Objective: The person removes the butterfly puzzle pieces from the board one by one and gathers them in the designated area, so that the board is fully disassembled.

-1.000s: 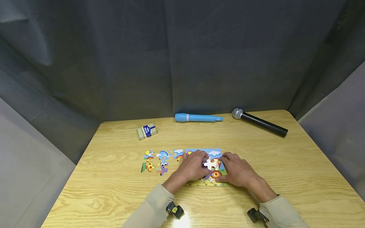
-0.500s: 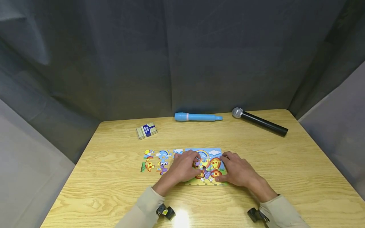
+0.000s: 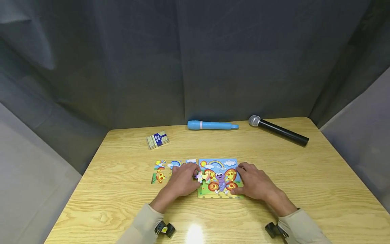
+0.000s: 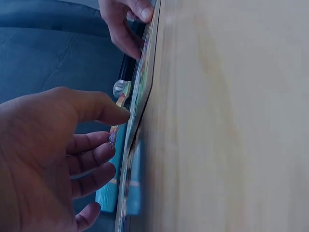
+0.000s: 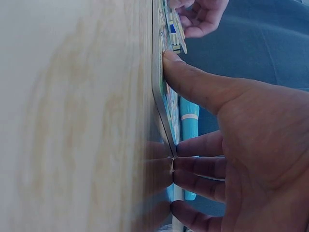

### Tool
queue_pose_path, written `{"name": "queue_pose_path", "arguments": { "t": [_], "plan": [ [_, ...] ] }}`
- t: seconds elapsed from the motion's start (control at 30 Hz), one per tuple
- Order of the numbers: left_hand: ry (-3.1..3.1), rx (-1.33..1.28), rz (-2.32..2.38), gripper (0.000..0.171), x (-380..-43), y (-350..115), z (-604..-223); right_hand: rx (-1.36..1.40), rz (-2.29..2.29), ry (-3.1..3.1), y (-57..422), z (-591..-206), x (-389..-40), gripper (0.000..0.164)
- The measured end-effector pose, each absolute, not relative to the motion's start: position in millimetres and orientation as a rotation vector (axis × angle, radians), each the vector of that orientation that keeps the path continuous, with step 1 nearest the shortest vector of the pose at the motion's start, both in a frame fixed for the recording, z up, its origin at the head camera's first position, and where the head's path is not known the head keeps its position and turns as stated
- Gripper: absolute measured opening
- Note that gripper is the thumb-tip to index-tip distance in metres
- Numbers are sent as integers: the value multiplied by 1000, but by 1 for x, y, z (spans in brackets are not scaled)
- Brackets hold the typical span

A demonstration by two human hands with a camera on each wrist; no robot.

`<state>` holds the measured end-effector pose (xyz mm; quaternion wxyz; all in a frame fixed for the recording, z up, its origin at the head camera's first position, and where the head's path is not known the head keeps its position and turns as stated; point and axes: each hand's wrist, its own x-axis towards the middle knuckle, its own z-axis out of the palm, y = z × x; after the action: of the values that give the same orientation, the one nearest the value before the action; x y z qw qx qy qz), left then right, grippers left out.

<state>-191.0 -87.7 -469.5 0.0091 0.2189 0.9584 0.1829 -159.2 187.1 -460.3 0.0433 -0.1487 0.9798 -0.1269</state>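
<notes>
My left hand [image 3: 182, 181] pinches a jigsaw piece [image 3: 201, 176] with yellow, red and purple print between thumb and fingers. It holds the piece tilted over the left part of the butterfly puzzle board [image 3: 211, 194]. In the left wrist view, the piece [image 4: 113, 136] shows nearly edge-on beyond the thumb. My right hand [image 3: 256, 181] rests at the board's right side. Its thumb [image 5: 186, 77] lies on the top near the close edge, while the other fingers touch the side edge. Loose jigsaw pieces [image 3: 159, 178] lie left of the board, some partly hidden behind my left hand.
A pack of small sticks [image 3: 157, 139] with a blue label lies at the back left. Along the back edge are a blue, tube-shaped thing [image 3: 213, 125] and a black microphone [image 3: 280, 131]. A dark curtain [image 3: 182, 61] hangs behind the wooden table [image 3: 122, 213].
My left hand has moved left with the jigsaw piece, from the board's middle to its left part, uncovering the butterfly picture. My right hand has stayed at the right side.
</notes>
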Motion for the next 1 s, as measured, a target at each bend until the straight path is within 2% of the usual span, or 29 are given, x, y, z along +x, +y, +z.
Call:
{"name": "queue_pose_path", "arguments": {
  "t": [0.27,0.53,1.0],
  "plan": [
    [2991,617,578,32,-191,-109,-469,-461,-392,2997,188,-461,-159,86],
    [3021,553,592,34,-190,-124,-472,-460,-403,2994,188,-461,-160,87],
    [3019,545,569,36,-186,-127,-469,-472,-380,2998,189,-463,-159,86]
  ]
}}
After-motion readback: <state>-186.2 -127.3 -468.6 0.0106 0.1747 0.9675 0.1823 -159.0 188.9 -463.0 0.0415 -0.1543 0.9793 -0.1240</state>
